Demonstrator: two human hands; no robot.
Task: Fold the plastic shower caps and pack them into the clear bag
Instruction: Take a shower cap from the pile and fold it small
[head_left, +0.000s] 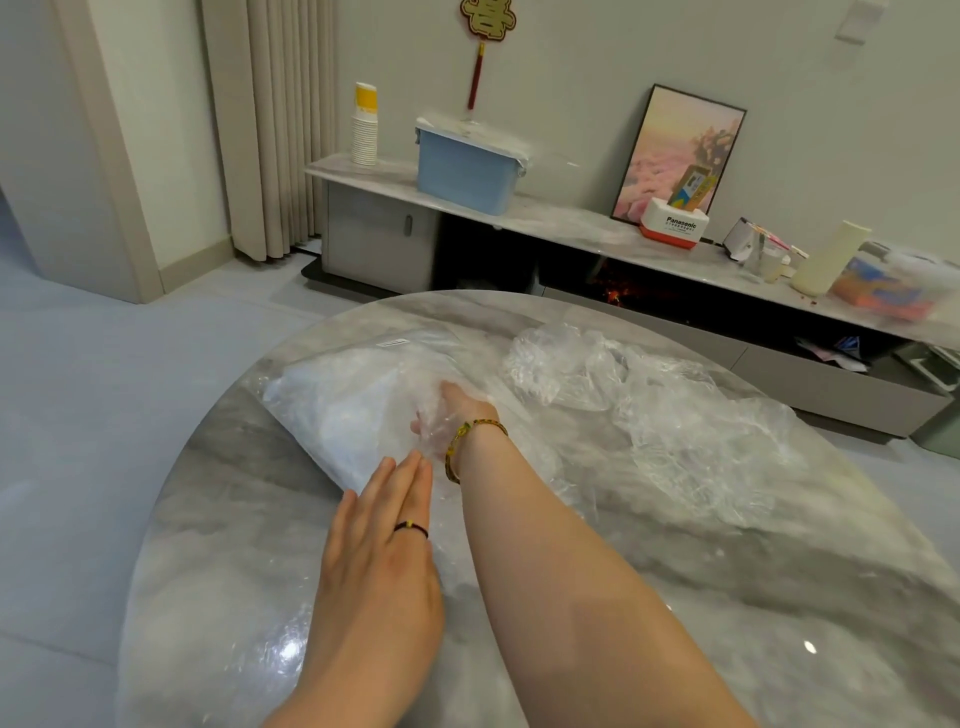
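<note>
- The clear bag (337, 395) is lying toward the left edge of the tabletop (234, 519). Its long axis is running from that edge in toward the middle, and a white stack of packed caps (332, 421) is showing through its left end.
- The right hand (452, 415) is reaching inside the bag through its mouth, which is facing the middle of the tabletop. The film is blurring the fingers, so I cannot tell whether they are curling round a cap or just pushing.
- The left hand (374, 540) is lying flat, fingers straight and together, holding nothing, its tips touching the bag's near side.
- The loose shower caps (623, 384) are sitting in a crumpled heap toward the far-right edge, just beside the bag's mouth.
- That heap is lying to the right of both hands, so the right hand looks the nearer one for fetching the next cap, while the left is placed for steadying the bag.
</note>
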